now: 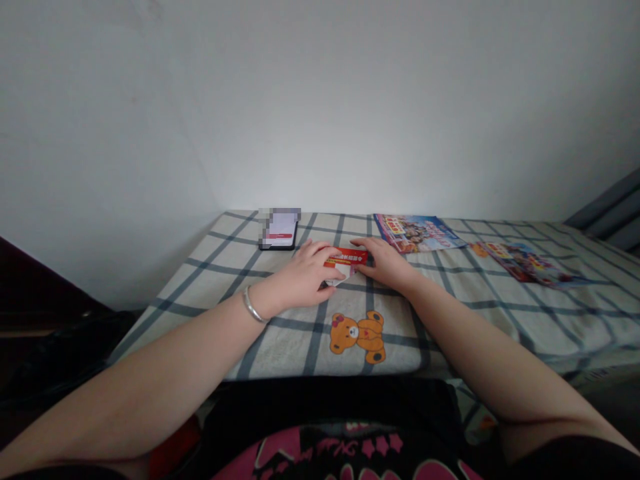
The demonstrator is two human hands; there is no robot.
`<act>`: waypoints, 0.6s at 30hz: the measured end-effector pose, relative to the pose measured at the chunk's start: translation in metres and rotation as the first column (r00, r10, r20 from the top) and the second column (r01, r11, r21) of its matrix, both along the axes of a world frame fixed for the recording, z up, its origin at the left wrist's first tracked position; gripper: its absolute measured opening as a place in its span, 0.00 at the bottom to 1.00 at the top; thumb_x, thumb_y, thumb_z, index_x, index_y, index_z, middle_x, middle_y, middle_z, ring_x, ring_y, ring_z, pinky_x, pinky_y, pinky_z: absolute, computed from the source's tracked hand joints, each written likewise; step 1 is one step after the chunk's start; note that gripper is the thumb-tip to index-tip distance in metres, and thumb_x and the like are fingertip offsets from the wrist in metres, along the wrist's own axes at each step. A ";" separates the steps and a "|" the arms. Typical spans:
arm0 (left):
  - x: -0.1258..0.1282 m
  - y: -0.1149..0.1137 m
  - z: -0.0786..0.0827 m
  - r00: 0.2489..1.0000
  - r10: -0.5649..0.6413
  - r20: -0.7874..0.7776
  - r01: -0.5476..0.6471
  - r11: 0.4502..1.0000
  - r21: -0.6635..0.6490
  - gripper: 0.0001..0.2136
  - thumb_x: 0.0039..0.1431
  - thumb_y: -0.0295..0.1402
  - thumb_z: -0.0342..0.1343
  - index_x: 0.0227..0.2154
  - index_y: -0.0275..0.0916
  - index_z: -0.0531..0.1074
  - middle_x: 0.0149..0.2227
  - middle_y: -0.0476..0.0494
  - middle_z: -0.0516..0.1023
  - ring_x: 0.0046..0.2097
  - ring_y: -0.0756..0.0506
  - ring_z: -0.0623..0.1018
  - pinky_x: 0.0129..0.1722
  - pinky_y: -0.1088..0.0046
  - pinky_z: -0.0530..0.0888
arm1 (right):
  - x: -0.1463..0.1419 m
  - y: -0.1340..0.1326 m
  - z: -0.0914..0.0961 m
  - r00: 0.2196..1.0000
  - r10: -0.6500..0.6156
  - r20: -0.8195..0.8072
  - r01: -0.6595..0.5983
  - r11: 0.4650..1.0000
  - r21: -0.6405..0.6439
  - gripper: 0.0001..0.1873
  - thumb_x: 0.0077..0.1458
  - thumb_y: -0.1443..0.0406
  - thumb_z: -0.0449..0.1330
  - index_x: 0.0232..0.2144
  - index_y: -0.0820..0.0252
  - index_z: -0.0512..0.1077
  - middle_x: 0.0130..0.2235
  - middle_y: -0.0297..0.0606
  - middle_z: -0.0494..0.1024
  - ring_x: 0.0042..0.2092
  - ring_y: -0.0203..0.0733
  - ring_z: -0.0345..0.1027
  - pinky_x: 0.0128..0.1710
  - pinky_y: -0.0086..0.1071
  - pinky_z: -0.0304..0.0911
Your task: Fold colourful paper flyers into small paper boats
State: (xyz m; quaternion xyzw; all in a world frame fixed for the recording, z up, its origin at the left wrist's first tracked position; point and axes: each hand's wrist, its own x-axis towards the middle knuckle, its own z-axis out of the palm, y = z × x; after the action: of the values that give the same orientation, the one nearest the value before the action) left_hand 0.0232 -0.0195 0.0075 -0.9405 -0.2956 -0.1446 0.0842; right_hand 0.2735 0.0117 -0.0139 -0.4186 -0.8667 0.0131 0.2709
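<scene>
A small folded paper leaflet (345,259), red with pale lettering on top and white below, lies between my hands on the checked cloth. My left hand (311,270), with a silver bangle at the wrist, grips its left side, fingers curved over the top and thumb near the lower edge. At the right end my right hand (380,261) pinches the paper between thumb and fingers. Parts of the leaflet are hidden beneath the fingers.
A phone (281,228) with a lit screen rests near the wall, left of my hands. Two colourful leaflets, a nearer-to-wall one (420,232) and another farther right (533,263), lie on the checked tablecloth (295,333). A printed bear (357,335) decorates the cloth.
</scene>
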 end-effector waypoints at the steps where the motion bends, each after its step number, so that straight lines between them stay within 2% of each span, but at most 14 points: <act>1: -0.001 0.001 0.001 1.000 0.023 -0.003 -0.023 1.000 -0.017 0.13 0.58 0.38 0.60 0.47 0.52 0.77 0.60 0.44 0.65 0.65 0.32 0.58 0.63 0.42 0.54 | 0.000 -0.001 0.001 1.000 -0.001 0.004 0.001 1.000 0.002 0.27 0.53 0.65 0.64 0.55 0.59 0.67 0.54 0.47 0.74 0.56 0.50 0.67 0.59 0.47 0.62; 4: -0.003 0.003 0.003 0.999 0.047 -0.014 -0.048 0.997 -0.056 0.13 0.58 0.40 0.61 0.47 0.58 0.77 0.64 0.48 0.61 0.66 0.31 0.56 0.63 0.37 0.48 | -0.001 -0.002 0.002 1.000 -0.004 0.017 0.004 1.000 0.002 0.27 0.53 0.65 0.64 0.56 0.59 0.67 0.54 0.47 0.74 0.56 0.51 0.67 0.58 0.48 0.62; 8: -0.005 0.006 0.003 1.000 0.021 -0.006 -0.022 0.999 -0.047 0.14 0.58 0.39 0.61 0.47 0.59 0.77 0.65 0.47 0.59 0.64 0.34 0.60 0.64 0.38 0.47 | -0.002 -0.004 0.003 1.000 -0.004 0.015 0.004 1.000 -0.005 0.27 0.54 0.66 0.64 0.56 0.59 0.67 0.54 0.47 0.74 0.57 0.50 0.66 0.59 0.48 0.62; 14: -0.005 0.009 -0.001 0.997 -0.075 0.009 0.075 0.996 0.054 0.13 0.60 0.37 0.58 0.48 0.54 0.77 0.58 0.45 0.67 0.58 0.38 0.67 0.64 0.44 0.53 | -0.002 -0.005 0.003 0.999 0.003 -0.033 -0.003 1.000 -0.014 0.25 0.52 0.68 0.64 0.54 0.59 0.68 0.54 0.46 0.74 0.56 0.49 0.67 0.59 0.47 0.62; 18: -0.003 0.011 -0.002 0.989 -0.143 0.040 0.139 0.987 0.080 0.12 0.61 0.34 0.57 0.47 0.49 0.77 0.55 0.43 0.68 0.54 0.40 0.70 0.59 0.52 0.64 | -0.002 -0.005 0.003 0.997 0.028 -0.070 -0.031 0.999 -0.036 0.27 0.52 0.69 0.64 0.55 0.58 0.68 0.53 0.45 0.74 0.54 0.47 0.69 0.56 0.45 0.64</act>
State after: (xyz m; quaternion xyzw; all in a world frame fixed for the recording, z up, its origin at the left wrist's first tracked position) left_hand 0.0201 -0.0085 0.0051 -0.9516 -0.2244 -0.1827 0.1032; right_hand 0.2718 0.0064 -0.0112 -0.4099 -0.8624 0.0476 0.2931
